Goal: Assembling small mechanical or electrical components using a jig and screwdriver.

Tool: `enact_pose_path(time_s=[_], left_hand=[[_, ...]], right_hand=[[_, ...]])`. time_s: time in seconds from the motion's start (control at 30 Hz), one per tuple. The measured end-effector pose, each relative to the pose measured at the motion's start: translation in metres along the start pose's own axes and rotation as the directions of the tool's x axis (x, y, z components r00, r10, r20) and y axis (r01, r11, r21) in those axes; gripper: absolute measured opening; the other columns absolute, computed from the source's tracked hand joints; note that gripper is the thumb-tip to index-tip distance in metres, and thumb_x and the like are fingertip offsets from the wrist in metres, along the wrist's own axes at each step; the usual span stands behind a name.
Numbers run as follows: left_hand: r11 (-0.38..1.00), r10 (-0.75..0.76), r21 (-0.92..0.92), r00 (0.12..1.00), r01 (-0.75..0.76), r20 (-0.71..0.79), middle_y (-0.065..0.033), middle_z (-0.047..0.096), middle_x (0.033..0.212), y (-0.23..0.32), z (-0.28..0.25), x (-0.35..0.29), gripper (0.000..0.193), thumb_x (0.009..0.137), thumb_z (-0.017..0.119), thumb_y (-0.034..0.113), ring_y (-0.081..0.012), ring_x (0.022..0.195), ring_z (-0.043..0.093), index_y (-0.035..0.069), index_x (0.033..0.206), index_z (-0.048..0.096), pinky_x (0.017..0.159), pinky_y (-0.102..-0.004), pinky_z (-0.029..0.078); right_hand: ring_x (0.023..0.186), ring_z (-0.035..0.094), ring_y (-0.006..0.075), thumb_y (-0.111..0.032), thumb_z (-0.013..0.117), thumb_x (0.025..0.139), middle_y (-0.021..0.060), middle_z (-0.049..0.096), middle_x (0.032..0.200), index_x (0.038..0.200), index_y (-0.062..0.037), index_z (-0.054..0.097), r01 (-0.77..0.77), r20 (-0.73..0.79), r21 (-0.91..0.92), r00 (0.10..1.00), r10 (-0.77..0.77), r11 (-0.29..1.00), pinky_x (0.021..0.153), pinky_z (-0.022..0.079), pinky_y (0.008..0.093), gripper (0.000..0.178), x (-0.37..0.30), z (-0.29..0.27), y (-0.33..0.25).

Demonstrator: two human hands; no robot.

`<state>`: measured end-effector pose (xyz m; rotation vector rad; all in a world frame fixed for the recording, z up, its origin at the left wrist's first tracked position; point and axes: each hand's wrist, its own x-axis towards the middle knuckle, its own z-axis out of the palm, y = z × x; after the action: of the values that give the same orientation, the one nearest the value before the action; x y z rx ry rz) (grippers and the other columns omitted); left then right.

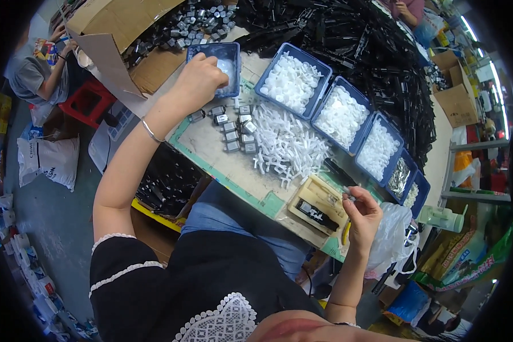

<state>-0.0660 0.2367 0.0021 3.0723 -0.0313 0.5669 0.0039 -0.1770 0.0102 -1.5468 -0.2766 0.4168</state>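
Note:
My left hand (202, 78) reaches over a blue tray (237, 52) holding a pale, whitish substance. Its fingers are curled together at the tray's right side, and whatever they pinch is hidden. On the right, my right hand (361, 215) pinches a small greyish-white part (349, 197) between thumb and fingertips. Just left of that hand lies a cream-coloured fixture block (298, 194), in which a black part with metal pieces (316, 214) rests. A yellow-handled tool (346, 233) sits against the block's right edge, near my right wrist.
White plastic pieces (285, 142) are heaped mid-table beside several small metal blocks (231, 135). Blue bins of white parts (293, 82) line the far side, with black parts (336, 40) piled behind. A plastic bag (390, 236) and green cup (442, 218) stand right; another person (40, 74) sits far left.

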Motion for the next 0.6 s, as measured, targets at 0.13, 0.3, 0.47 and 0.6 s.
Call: enact_pose_path(time_s=[0.13, 0.3, 0.47, 0.6], left_hand=[[0.999, -0.012, -0.035, 0.998, 0.013, 0.054, -0.0052, 0.059, 0.066, -0.002, -0.006, -0.002, 0.008, 0.067, 0.066, 0.005, -0.0191, 0.074, 0.054, 0.009, 0.073, 0.069, 0.07, -0.0313, 0.038], [0.953, -0.191, -0.253, 0.978, 0.165, -0.082, -0.0072, 0.065, 0.072, 0.021, -0.03, -0.005, 0.008, 0.073, 0.068, 0.005, -0.0183, 0.069, 0.059, 0.003, 0.08, 0.069, 0.066, -0.0307, 0.045], [0.399, -0.418, -0.844, 0.89, 0.359, 0.181, -0.0067, 0.067, 0.085, 0.083, -0.048, -0.007, 0.01, 0.08, 0.066, 0.0, -0.01, 0.078, 0.062, -0.005, 0.089, 0.066, 0.071, -0.0205, 0.05], [0.079, -0.386, -0.957, 0.893, 0.28, 0.23, -0.0066, 0.067, 0.085, 0.125, -0.046, -0.01, 0.013, 0.08, 0.065, -0.003, -0.0097, 0.079, 0.062, -0.003, 0.093, 0.066, 0.071, -0.0207, 0.05]], right_hand=[[0.088, 0.059, 0.0164, 0.011, 0.068, 0.071, 0.0101, 0.057, 0.102, 0.097, 0.0056, 0.061, 0.042, 0.01, -0.004, 0.999, -0.042, 0.999, 0.08, 0.049, 0.0269, 0.028, 0.0, -0.001, -0.002], [0.092, 0.058, 0.0172, 0.011, 0.067, 0.071, 0.0114, 0.057, 0.106, 0.097, 0.0057, 0.061, 0.067, 0.016, 0.004, 0.998, -0.067, 0.998, 0.081, 0.049, 0.0278, 0.027, -0.001, -0.001, -0.007], [0.097, 0.057, 0.017, 0.011, 0.069, 0.07, 0.0123, 0.057, 0.107, 0.098, 0.0045, 0.062, 0.176, 0.071, 0.072, 0.981, -0.181, 0.982, 0.085, 0.048, 0.0282, 0.03, 0.002, 0.02, -0.021], [0.094, 0.058, 0.0158, 0.011, 0.068, 0.072, 0.0116, 0.056, 0.108, 0.1, 0.0048, 0.062, 0.161, 0.122, 0.113, 0.977, -0.175, 0.98, 0.078, 0.052, 0.026, 0.029, 0.0, 0.039, -0.026]])
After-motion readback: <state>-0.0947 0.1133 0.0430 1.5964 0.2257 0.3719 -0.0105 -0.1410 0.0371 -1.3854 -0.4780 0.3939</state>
